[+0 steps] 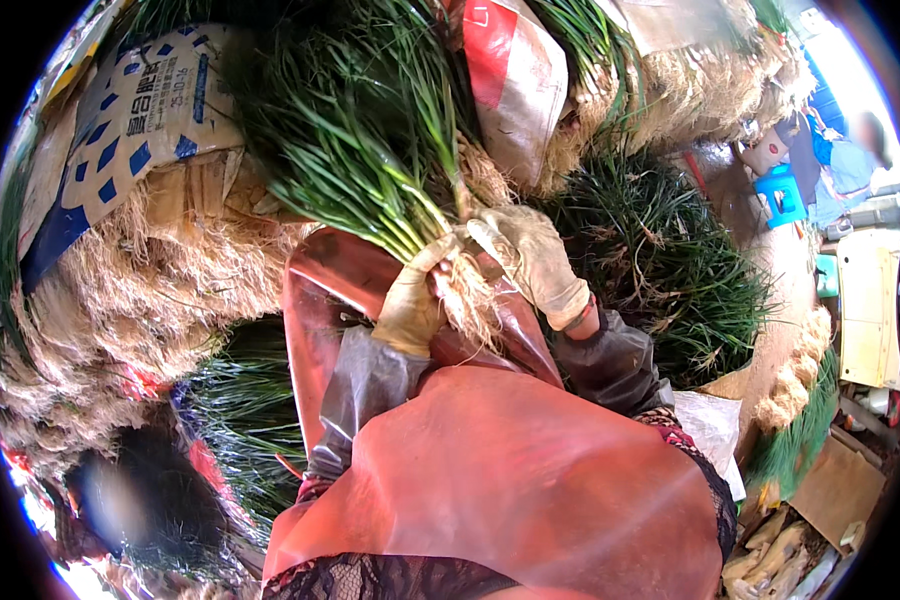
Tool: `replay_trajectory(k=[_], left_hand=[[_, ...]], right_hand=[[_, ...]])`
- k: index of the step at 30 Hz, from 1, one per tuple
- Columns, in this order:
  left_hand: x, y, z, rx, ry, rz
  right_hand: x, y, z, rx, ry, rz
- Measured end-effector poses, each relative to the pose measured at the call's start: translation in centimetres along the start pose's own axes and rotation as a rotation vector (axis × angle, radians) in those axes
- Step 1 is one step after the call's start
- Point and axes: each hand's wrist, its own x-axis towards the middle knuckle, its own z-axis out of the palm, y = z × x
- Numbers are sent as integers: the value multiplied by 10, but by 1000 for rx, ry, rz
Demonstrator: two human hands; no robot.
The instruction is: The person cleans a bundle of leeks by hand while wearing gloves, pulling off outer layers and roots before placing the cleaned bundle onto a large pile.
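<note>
A bunch of green onions (395,228) lies in my left hand (410,305), whose gloved fingers are wrapped round the pale lower stems. Its tangled roots (470,300) hang out toward my lap, and the long leaves point away from me. Close beside it, my right hand (535,265), also in a yellowish work glove, has its fingers closed at the base of a reddish-white stalk (461,190). Those right fingertips almost meet the left hand's bunch; exactly how many stalks they grip is hidden. More green onion leaves (315,80) are heaped just beyond both hands.
Stacked bundles with dense roots (160,270) rise at the left, under a printed sack (155,120). Loose dark green plants (660,260) lie at the right. A red apron (510,470) covers my lap. Another person (850,165) is at the far right near a blue stool (780,195).
</note>
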Motion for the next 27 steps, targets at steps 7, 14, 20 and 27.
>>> replay_trajectory(k=[7,14,20,27], left_hand=[[-18,7,15,-44,-187,-8],[-19,15,4,173,72,-18],[-16,10,-4,47,48,11],[-24,8,17,104,172,10]], right_hand=[[27,21,31,1244,-274,399],[23,4,42,741,-95,428],[11,1,29,1032,30,666],[9,-24,28,1667,-85,951]])
